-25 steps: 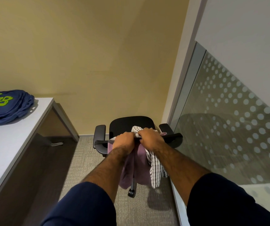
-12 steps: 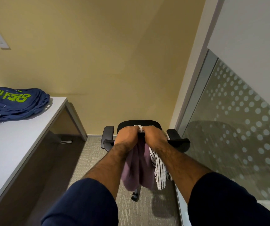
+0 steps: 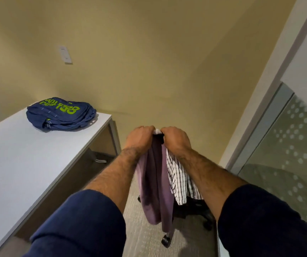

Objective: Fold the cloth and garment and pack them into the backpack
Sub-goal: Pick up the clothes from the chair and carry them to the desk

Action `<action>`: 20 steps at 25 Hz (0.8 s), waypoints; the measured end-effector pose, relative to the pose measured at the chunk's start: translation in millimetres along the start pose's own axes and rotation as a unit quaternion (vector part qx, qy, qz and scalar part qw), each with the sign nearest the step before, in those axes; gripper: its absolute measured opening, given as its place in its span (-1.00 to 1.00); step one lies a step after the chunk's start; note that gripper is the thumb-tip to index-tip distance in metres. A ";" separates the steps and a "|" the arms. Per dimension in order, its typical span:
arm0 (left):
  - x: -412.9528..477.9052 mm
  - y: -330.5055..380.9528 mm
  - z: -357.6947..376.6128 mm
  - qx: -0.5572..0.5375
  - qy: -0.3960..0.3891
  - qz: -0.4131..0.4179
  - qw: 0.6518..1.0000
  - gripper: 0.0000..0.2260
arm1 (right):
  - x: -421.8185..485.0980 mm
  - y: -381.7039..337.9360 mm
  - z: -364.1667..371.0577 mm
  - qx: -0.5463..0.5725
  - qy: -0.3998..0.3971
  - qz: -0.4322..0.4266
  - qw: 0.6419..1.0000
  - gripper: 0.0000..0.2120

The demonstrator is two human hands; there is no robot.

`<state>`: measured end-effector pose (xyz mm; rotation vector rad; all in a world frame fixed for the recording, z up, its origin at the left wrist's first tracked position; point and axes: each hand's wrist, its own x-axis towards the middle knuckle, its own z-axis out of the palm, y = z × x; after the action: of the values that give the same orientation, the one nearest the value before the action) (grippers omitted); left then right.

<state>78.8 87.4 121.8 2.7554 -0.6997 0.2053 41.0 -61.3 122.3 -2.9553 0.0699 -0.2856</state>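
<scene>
Clutching purple cloth in left hand, striped garment in right hand, both dangling unfolded. Yet to fold, then pack into backpack on table.

Purple cloth and striped garment hang bunched together — blue backpack lies flat.

Left hand and right hand, one shared grip on purple cloth and striped garment
</scene>
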 end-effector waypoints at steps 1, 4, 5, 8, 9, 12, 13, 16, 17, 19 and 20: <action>-0.4 -14.4 -14.2 0.003 0.015 -0.011 1.000 -0.86 | 11.2 -17.1 -5.2 -0.001 0.004 -0.018 1.000 -0.77; 1.2 -57.3 -55.7 0.020 0.053 -0.041 0.998 -0.83 | 44.1 -69.5 -18.5 0.008 0.030 -0.063 0.997 -0.77; 1.7 -72.3 -69.1 0.026 0.064 -0.050 0.996 -0.82 | 54.6 -86.8 -21.4 0.013 0.039 -0.077 0.996 -0.78; 0.8 -131.3 -109.7 0.043 0.108 -0.077 0.990 -0.83 | 88.9 -150.4 -28.1 0.015 0.059 -0.126 0.990 -0.79; -0.2 -153.4 -122.5 0.045 0.122 -0.089 0.987 -0.83 | 100.7 -173.9 -30.4 0.014 0.065 -0.141 0.988 -0.78; -5.9 -214.0 -154.3 0.053 0.154 -0.122 0.979 -0.84 | 131.1 -241.5 -32.6 0.031 0.081 -0.172 0.981 -0.80; -8.2 -233.2 -161.8 0.052 0.167 -0.133 0.976 -0.85 | 138.9 -262.4 -32.0 0.036 0.084 -0.182 0.979 -0.80; -26.5 -289.9 -184.7 0.042 0.190 -0.170 0.966 -0.85 | 161.1 -327.0 -26.6 0.043 0.085 -0.223 0.970 -0.79; -34.6 -306.9 -191.9 0.042 0.194 -0.181 0.963 -0.82 | 167.9 -347.9 -24.0 0.043 0.084 -0.237 0.967 -0.79; -51.0 -340.2 -204.5 0.047 0.209 -0.199 0.956 -0.78 | 180.6 -389.5 -16.5 0.039 0.082 -0.264 0.960 -0.78; -58.7 -355.5 -209.7 0.053 0.217 -0.212 0.951 -0.77 | 186.4 -409.4 -12.6 0.038 0.078 -0.276 0.957 -0.77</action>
<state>186.3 477.5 222.0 2.7318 0.0189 0.7374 233.6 327.8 240.6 -2.8060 -0.7366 -0.5759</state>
